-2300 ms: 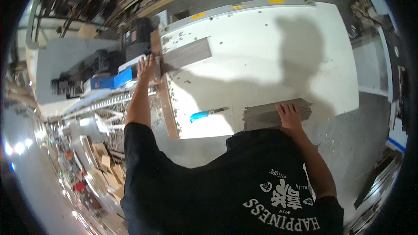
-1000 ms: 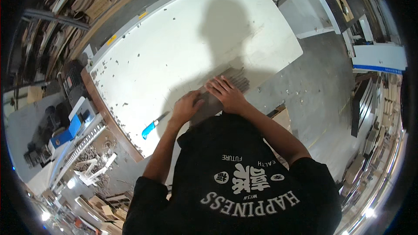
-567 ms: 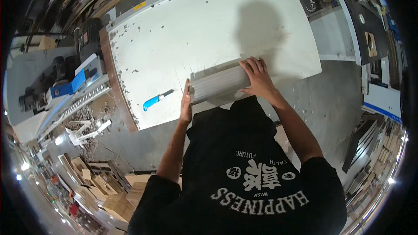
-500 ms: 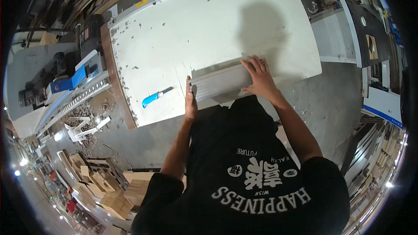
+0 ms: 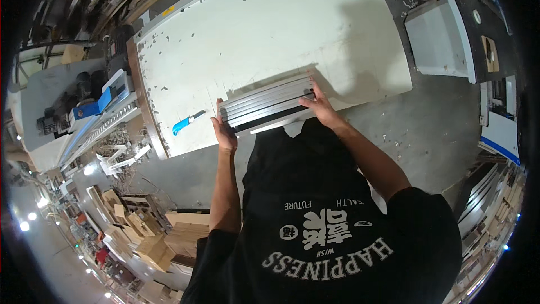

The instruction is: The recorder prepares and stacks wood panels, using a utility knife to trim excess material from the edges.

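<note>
As we look down in the head view, the strips (image 5: 267,103) lie between our hands at the table's (image 5: 270,28) near edge, long axis running left to right, right end slightly farther. Our left hand (image 5: 226,134) grasps the left end, our right hand (image 5: 322,106) the right; neither is nearer. Left of them lies the knife (image 5: 188,121). Whether the strips touch the table, we cannot tell.

Soft shadow (image 5: 368,39) on bright white tabletop (image 5: 270,34), fisheye-bent edges, black corners
</note>
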A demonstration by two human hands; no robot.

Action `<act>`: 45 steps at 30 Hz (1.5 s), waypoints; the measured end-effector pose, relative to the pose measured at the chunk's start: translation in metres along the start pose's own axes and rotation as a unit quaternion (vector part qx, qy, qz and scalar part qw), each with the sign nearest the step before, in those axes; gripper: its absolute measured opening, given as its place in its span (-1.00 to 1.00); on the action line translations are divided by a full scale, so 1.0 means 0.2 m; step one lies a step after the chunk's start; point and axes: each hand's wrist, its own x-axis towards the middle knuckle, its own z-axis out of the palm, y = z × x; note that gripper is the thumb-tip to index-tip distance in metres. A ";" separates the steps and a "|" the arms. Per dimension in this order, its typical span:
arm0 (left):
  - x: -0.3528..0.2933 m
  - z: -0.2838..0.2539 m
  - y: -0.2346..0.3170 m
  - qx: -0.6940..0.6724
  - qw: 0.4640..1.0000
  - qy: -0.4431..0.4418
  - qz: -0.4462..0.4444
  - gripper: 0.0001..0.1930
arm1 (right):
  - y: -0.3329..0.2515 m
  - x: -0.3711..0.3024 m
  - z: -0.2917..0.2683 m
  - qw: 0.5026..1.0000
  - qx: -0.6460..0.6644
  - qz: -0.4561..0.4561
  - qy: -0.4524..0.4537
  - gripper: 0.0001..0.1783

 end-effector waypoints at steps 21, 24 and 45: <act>0.03 0.62 0.20 0.774 0.584 -0.149 0.192 0.42 | 0.15 0.09 -0.09 0.997 0.017 0.035 0.060 -0.04; 0.10 0.56 0.16 0.748 0.625 -0.159 0.154 0.28 | 0.00 0.04 -0.33 0.994 -0.004 0.030 -0.109 0.26; 0.11 0.69 0.18 0.783 0.588 -0.150 0.136 0.20 | 0.36 0.13 -0.27 0.828 -0.513 -0.181 -0.138 0.26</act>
